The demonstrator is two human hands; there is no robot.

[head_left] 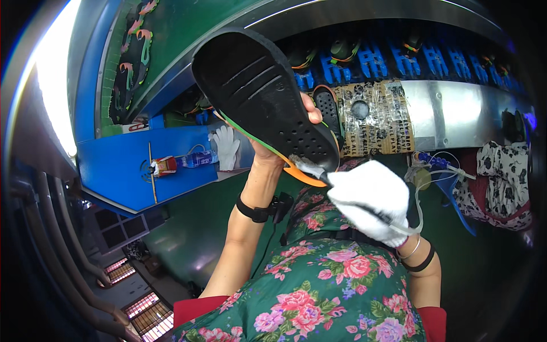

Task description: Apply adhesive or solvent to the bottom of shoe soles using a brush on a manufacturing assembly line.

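Note:
My bare left hand [264, 151] is wrapped round a black shoe [259, 94], its thumb side and fingertips showing at the two edges. The shoe's wide grooved end points up and away, and its narrower end, dotted with small holes, is near me. Green and orange trim runs along its left edge. My right hand [373, 196], in a white glove, is closed on a brush [309, 167]. The pale bristles touch the shoe's black face near the narrow end. A thin clear tube [420, 211] runs beside the gloved hand.
Behind the shoe stands a taped cardboard-covered bench [373, 128] with another perforated black piece [327, 108]. Blue racks [373, 61] with shoes line the back. On the left, a blue table [114, 165] carries a bottle [196, 159] and a white glove [226, 147]. Patterned cloth [504, 176] hangs right.

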